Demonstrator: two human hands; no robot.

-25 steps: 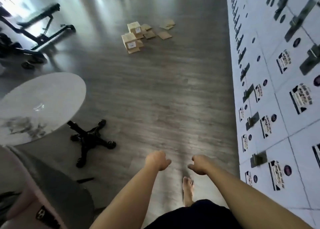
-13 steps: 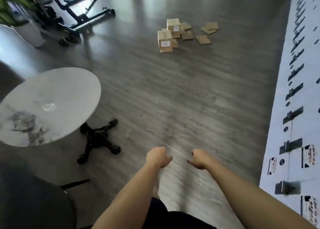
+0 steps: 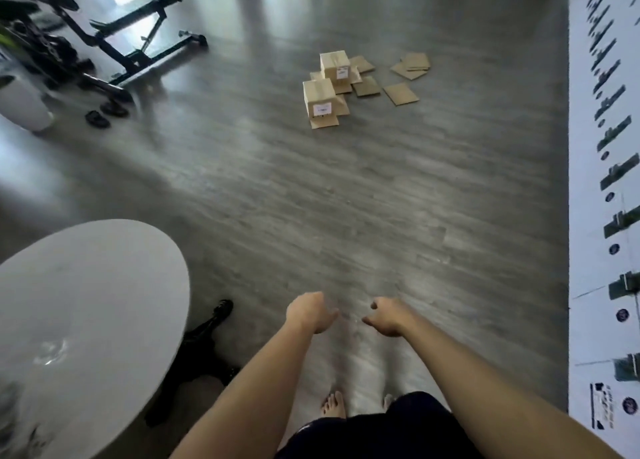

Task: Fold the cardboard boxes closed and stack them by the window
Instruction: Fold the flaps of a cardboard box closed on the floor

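Far ahead on the grey wood floor stand two folded cardboard boxes, a nearer one (image 3: pixel 320 98) and a farther one (image 3: pixel 335 65), each with a white label on its front. Several flat cardboard pieces (image 3: pixel 401 93) lie scattered around and to the right of them. My left hand (image 3: pixel 309 311) and my right hand (image 3: pixel 388 316) hang in front of me, low in the view, with fingers loosely curled and nothing in them. Both hands are far from the boxes. My bare feet show below my arms.
A round white marble-look table (image 3: pixel 83 313) on a black wheeled base (image 3: pixel 204 340) stands close at my left. A black folding frame (image 3: pixel 138 46) and a white planter (image 3: pixel 22 106) are at the far left. A white panel with dark labels (image 3: pixel 606 216) runs along the right.
The view has swung and advanced: the boxes sit more central, the table is closer at my left, and the white panel has slid toward the right edge. My hands stay empty in front.
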